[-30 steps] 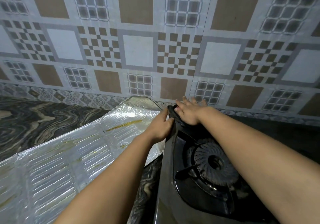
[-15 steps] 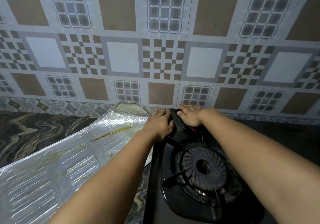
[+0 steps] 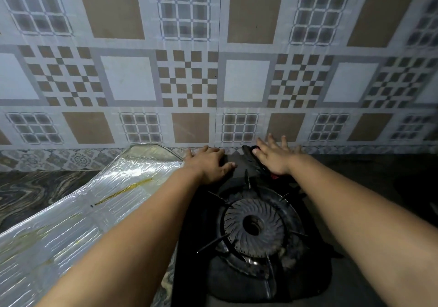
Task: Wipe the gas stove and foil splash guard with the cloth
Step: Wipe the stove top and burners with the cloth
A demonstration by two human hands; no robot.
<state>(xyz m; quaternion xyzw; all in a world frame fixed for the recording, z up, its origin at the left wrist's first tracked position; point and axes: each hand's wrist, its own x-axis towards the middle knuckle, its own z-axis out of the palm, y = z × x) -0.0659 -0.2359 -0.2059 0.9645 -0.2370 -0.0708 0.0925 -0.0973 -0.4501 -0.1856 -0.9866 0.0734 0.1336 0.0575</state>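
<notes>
Both arms stretched fwd over gas stove toward tiled wall. Left hand palm down, fingers spread & flat, resting on far-left corner of stove top; gripping nothing. Right hand also splayed, fingers fanned toward wall, palm pressing down on dark cloth at back edge of stove. Cloth bunched, mostly hidden under palm, peeking out at thumb side; small red bit showing just below heel of right hand, can't tell what. Hands near each other, not touching, w/ dark stove surface between.

Burner w/ finned ring & pan-support prongs nearer the body than both hands, between the forearms, grimy round the base. Foil splash guard lying tilted, left of left hand & forearm, its rounded far end just beside left fingertips, close to wall; yellow-brown greasy streaks across it. Marbled counter further left of guard. Counter right of right arm dark, detail not readable.
</notes>
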